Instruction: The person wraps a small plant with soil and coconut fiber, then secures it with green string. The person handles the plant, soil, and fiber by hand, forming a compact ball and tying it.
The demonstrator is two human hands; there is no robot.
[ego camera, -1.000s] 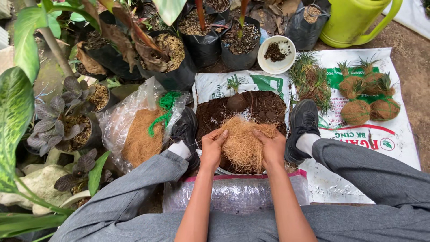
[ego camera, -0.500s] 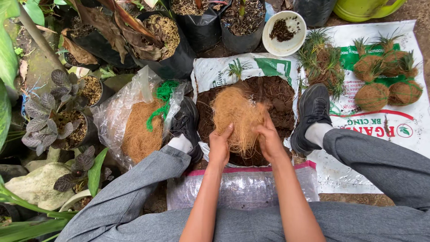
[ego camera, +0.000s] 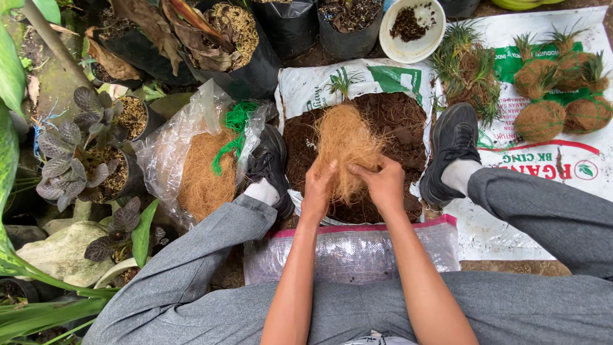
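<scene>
- Both hands grip one fibre wad [ego camera: 345, 150] above the soil sack [ego camera: 389, 121].
- Left hand [ego camera: 317, 191] pinches its lower edge at 7 o'clock; right hand [ego camera: 385, 185] clasps it at 5 o'clock.
- Fibre bag [ego camera: 198, 166] lies at 9 o'clock, beside the left shoe [ego camera: 271, 163].
- Bowl [ego camera: 412, 29] sits at 1 o'clock.

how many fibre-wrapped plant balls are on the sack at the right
4, maybe more under leaves: top left ball, top right ball, lower left ball, lower right ball, clustered on the printed sack.
</scene>
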